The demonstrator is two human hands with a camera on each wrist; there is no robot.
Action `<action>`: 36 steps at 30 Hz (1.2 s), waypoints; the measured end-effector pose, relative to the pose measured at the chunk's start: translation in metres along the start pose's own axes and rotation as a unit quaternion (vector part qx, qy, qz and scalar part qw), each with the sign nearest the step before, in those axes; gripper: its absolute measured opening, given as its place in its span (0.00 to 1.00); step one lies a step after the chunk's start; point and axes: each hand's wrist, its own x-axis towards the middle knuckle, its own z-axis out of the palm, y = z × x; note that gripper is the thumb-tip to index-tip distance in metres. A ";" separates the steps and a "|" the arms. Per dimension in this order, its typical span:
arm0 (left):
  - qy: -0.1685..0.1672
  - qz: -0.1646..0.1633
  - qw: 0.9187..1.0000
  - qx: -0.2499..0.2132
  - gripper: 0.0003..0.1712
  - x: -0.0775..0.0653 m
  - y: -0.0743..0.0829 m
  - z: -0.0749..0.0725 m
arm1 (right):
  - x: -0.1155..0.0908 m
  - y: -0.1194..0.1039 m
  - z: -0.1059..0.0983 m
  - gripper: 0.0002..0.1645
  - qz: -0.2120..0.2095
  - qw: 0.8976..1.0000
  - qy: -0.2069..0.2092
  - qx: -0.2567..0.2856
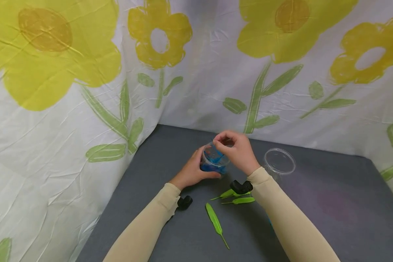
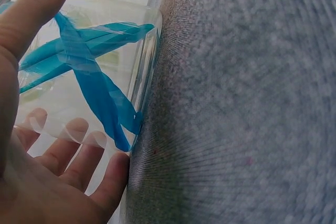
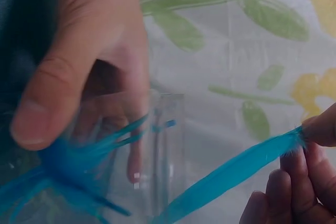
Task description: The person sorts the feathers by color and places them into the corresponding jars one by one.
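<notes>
A clear plastic jar (image 1: pixel 203 157) holds several blue feathers (image 2: pixel 94 61), some crossing each other behind its wall. My left hand (image 1: pixel 194 170) grips the jar from its left side, thumb on the near side and fingers around the far side. Above the jar's mouth is my right hand (image 1: pixel 237 150), pinching one blue feather (image 3: pixel 231 174) by its quill end between thumb and fingertips. The feather slants down, its lower end at the jar's rim. In the head view the right fingers cover part of the mouth.
Nearer me lie a single green feather (image 1: pixel 213 217) and a small group of green feathers (image 1: pixel 243 200), partly behind the right wrist camera (image 1: pixel 241 187). A second clear round container (image 1: pixel 295 165) stands right of the right wrist. Flowered cloth (image 1: pixel 196 102) hangs behind the grey table (image 1: pixel 330 182).
</notes>
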 end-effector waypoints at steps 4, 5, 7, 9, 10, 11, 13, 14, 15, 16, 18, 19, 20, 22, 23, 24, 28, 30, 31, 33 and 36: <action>0.004 0.000 1.000 0.000 0.62 0.001 -0.001 0.000 | -0.004 0.006 0.000 0.04 -0.001 1.000 0.002 -0.004; 0.005 -0.001 1.000 0.000 0.62 0.001 -0.001 0.000 | -0.005 0.007 0.000 0.04 0.000 1.000 0.002 -0.005; 0.006 -0.002 1.000 0.002 0.62 0.001 -0.002 0.000 | -0.006 0.009 0.001 0.04 0.002 1.000 0.001 -0.007; 0.007 -0.002 1.000 0.004 0.62 0.001 -0.003 0.000 | -0.006 0.011 0.001 0.04 0.004 1.000 0.000 -0.009; 0.007 -0.002 1.000 0.005 0.62 0.001 -0.004 0.000 | -0.006 0.012 0.001 0.05 0.004 1.000 0.000 -0.011; 0.007 -0.001 1.000 0.006 0.63 0.001 -0.004 0.000 | -0.006 0.013 0.001 0.05 0.004 1.000 0.001 -0.013; 0.007 -0.001 1.000 0.006 0.63 0.002 -0.005 0.001 | -0.006 0.014 0.001 0.06 0.005 1.000 0.002 -0.018; 0.007 0.000 1.000 0.006 0.63 0.002 -0.005 0.001 | -0.006 0.015 0.001 0.06 0.007 1.000 0.003 -0.021; 0.007 0.001 1.000 0.005 0.63 0.002 -0.004 0.001 | -0.007 0.016 0.001 0.05 0.009 1.000 0.003 -0.023; 0.006 0.001 1.000 0.006 0.63 0.002 -0.004 0.001 | -0.007 0.017 0.001 0.05 0.010 1.000 0.004 -0.025; 0.006 -0.001 1.000 0.007 0.62 0.002 -0.003 0.001 | -0.008 0.018 0.001 0.05 0.013 1.000 0.004 -0.027; 0.006 -0.002 1.000 0.007 0.62 0.003 -0.003 0.001 | -0.008 0.018 0.001 0.05 0.014 0.999 0.005 -0.028; 0.006 -0.002 1.000 0.007 0.62 0.003 -0.003 0.001 | -0.008 0.018 0.000 0.05 0.014 0.999 0.005 -0.029; 0.007 -0.004 1.000 0.008 0.61 0.003 -0.002 0.001 | -0.010 0.018 0.000 0.05 0.013 0.999 0.005 -0.032; 0.007 -0.004 1.000 0.008 0.61 0.003 -0.002 0.001 | -0.010 0.018 0.000 0.05 0.013 0.999 0.006 -0.033; 0.007 -0.003 1.000 0.008 0.61 0.003 -0.002 0.001 | -0.011 0.019 0.000 0.05 0.014 0.999 0.006 -0.035; 0.009 0.001 1.000 0.007 0.61 0.003 -0.003 0.001 | -0.018 0.019 -0.001 0.04 0.015 0.999 0.004 -0.043; 0.009 0.005 1.000 0.006 0.61 0.004 -0.003 0.002 | -0.025 0.019 -0.004 0.04 0.014 0.999 0.003 -0.048; 0.009 0.007 1.000 0.006 0.61 0.004 -0.003 0.002 | -0.029 0.019 -0.006 0.04 0.014 0.999 0.001 -0.050; 0.010 0.008 1.000 0.006 0.61 0.004 -0.003 0.002 | -0.037 0.019 -0.010 0.03 0.010 0.998 -0.002 -0.059; 0.013 0.008 1.000 0.011 0.62 0.004 -0.004 0.001 | -0.051 0.022 -0.015 0.03 0.001 0.997 -0.010 -0.080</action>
